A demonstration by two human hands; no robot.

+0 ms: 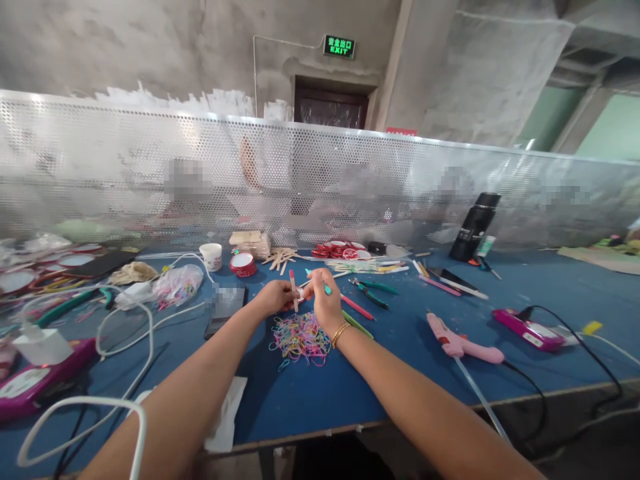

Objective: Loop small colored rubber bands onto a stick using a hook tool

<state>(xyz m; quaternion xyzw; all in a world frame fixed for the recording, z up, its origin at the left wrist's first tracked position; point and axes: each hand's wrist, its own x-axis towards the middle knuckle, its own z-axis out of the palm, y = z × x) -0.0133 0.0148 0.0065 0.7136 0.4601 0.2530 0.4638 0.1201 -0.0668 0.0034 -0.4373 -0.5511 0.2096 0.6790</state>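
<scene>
My left hand [277,297] is closed on a flat wooden craft stick [295,297] with a reddish upper end, held nearly upright. Beside it, my right hand [323,297] grips a teal pen [327,289], whose end shows between the fingers. A small pale round piece with a red edge is partly visible between the two hands; the fingers hide most of it. Just below both hands lies a loose pile of colourful small rubber bands [300,339] on the blue table [310,407].
Behind stand a paper cup [211,257], stacked red-rimmed discs [243,264] and scattered craft sticks [283,257]. Green pliers [374,291] and a red pen [358,307] lie right of my hands. Farther right are a pink glue gun [463,343], a purple power strip [530,330] and a black bottle [474,227].
</scene>
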